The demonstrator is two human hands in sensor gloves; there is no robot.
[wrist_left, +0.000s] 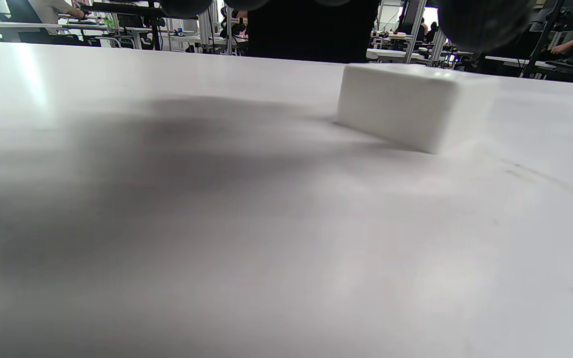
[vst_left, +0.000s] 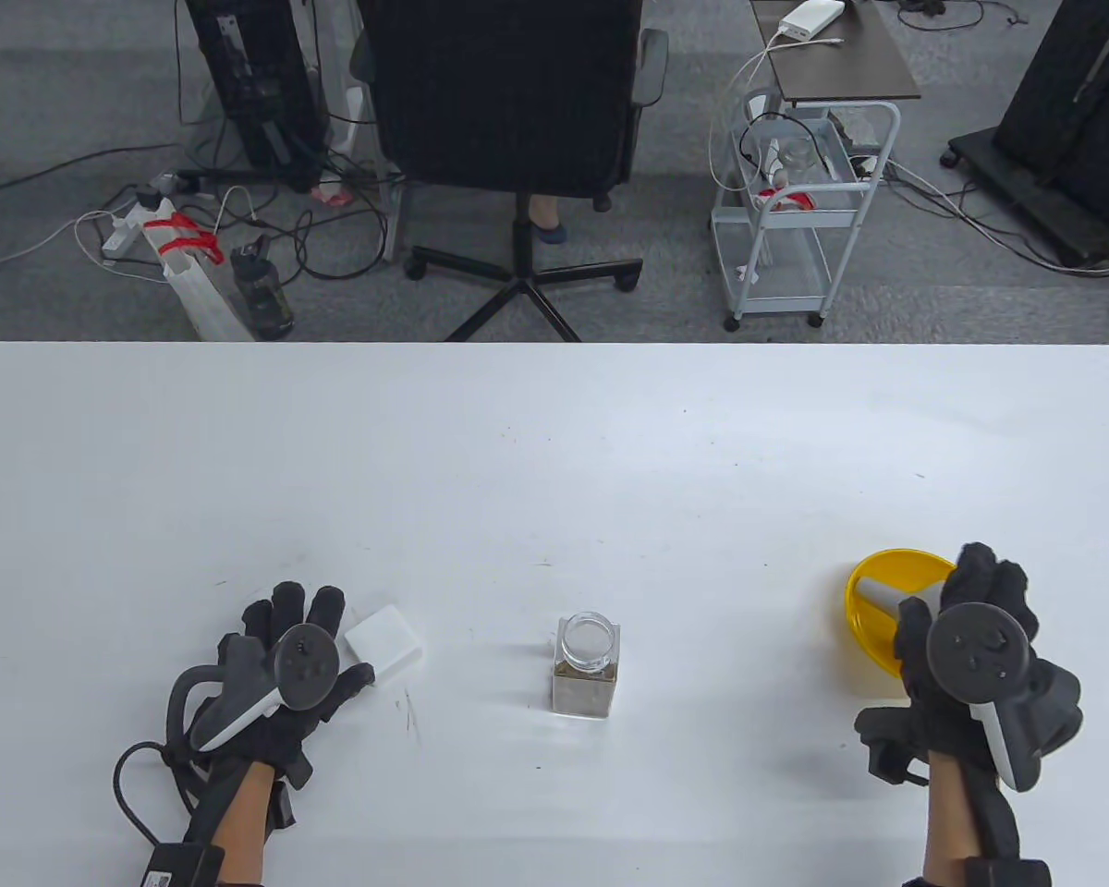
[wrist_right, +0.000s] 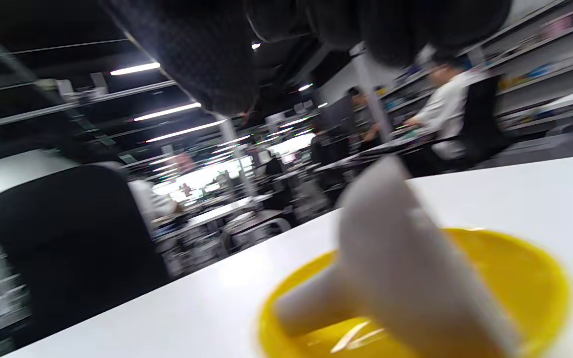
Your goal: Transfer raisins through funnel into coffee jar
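Note:
A square glass coffee jar [vst_left: 587,667] stands open at the table's middle front, with brown raisins in its bottom. A yellow bowl [vst_left: 864,628] sits at the front right with a white funnel [vst_left: 892,594] lying in it; the right wrist view shows the funnel [wrist_right: 406,258] tilted, spout down in the bowl [wrist_right: 540,278]. My right hand [vst_left: 943,587] hovers over the bowl's right side, fingers [wrist_right: 217,64] spread above the funnel and apart from it. My left hand [vst_left: 319,628] rests flat and empty on the table.
A white box [vst_left: 383,644] lies just right of my left fingers, and it also shows in the left wrist view [wrist_left: 411,104]. The white table [vst_left: 554,462] reaches a far edge, with an office chair [vst_left: 508,102] and a cart [vst_left: 795,212] beyond.

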